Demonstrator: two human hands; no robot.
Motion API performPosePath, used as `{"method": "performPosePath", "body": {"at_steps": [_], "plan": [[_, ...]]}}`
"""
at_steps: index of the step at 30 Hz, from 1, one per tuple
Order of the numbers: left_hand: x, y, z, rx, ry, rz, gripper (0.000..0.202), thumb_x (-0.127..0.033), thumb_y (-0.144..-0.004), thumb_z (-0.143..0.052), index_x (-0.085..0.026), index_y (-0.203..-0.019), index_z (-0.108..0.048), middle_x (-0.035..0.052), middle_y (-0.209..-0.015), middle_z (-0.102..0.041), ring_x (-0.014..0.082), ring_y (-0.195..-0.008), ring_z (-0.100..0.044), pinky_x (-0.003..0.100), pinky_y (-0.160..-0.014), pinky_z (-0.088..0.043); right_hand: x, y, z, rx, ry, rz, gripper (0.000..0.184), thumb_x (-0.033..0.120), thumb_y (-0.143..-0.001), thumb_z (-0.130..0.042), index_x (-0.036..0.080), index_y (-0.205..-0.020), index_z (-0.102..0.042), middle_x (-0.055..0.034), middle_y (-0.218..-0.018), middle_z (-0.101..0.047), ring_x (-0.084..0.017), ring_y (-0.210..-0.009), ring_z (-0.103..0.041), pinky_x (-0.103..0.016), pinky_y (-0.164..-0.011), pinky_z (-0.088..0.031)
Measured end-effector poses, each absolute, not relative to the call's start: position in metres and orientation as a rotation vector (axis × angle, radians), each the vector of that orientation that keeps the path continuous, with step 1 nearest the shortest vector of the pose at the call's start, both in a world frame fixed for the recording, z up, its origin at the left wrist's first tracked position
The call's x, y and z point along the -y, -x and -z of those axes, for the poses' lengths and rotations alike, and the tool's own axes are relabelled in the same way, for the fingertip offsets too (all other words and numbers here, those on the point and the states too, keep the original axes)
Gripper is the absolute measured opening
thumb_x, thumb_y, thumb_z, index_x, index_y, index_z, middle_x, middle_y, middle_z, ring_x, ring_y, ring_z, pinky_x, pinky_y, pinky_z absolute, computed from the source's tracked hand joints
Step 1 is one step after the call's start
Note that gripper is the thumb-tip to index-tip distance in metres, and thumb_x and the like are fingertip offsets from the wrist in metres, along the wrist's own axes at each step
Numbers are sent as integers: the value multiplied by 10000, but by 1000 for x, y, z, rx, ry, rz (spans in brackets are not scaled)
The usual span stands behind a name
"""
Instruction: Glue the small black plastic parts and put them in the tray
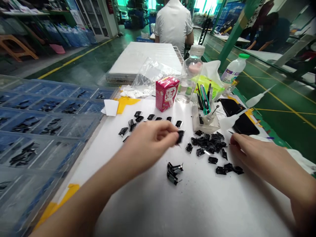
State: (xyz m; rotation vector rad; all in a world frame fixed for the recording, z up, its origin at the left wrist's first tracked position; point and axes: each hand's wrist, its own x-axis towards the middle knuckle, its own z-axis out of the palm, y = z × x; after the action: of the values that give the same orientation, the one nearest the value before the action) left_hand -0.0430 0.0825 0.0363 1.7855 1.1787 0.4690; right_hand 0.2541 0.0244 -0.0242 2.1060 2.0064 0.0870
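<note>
My left hand [154, 138] is closed in a pinch on a small black plastic part [181, 136], held above the white work surface [138, 204]. At the right, my right hand [251, 154] has its fingers pressed together on a thin pointed tool [231, 132]; only its tip shows, so its kind is unclear. Between the hands lies a pile of similar black parts [208, 143]. A few more black parts [174, 172] sit nearer to me, with small dark crumbs beside them. Beyond my left hand, several black parts [138, 118] are spread out in loose rows.
Blue compartment trays [49, 123] with dark pieces stand at the left. Behind the parts are a red carton [167, 93], a clear bottle [189, 79] and a tool holder [205, 121] with a cutter. A black phone [243, 118] lies right. A person in white [174, 23] sits ahead.
</note>
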Motion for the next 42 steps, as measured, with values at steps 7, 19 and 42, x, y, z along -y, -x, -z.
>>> {"method": "performPosePath", "body": {"at_steps": [7, 19, 42], "plan": [[-102, 81, -39, -1626, -2324, 255, 293, -296, -845, -478, -237, -624, -661, 20, -637, -669, 196, -571, -553, 297, -509, -287, -25, -251, 25, -1954, -2080, -53, 204, 384, -938, -321, 248, -786, -336, -5, -795, -566, -198, -625, -547, -326, -524, -246], [-91, 59, -40, -1641, -2413, 39, 250, -318, -888, -494, -282, -961, -730, 11, -913, -762, 265, -836, -676, 322, -637, -396, -25, -246, 17, -1875, -2079, 17, 147, 332, -951, -310, 252, -847, -377, -18, -877, -609, -223, -710, -593, -323, -541, -271], [-59, 29, -3, -996, -2103, 43, 129, -235, -897, -464, -218, -854, -584, 38, -909, -671, 241, -869, -613, 317, -688, -416, -75, -263, 24, -2336, -2758, 159, 304, 470, -846, -497, 197, -976, -527, -54, -823, -626, -198, -696, -564, -311, -633, -412]]}}
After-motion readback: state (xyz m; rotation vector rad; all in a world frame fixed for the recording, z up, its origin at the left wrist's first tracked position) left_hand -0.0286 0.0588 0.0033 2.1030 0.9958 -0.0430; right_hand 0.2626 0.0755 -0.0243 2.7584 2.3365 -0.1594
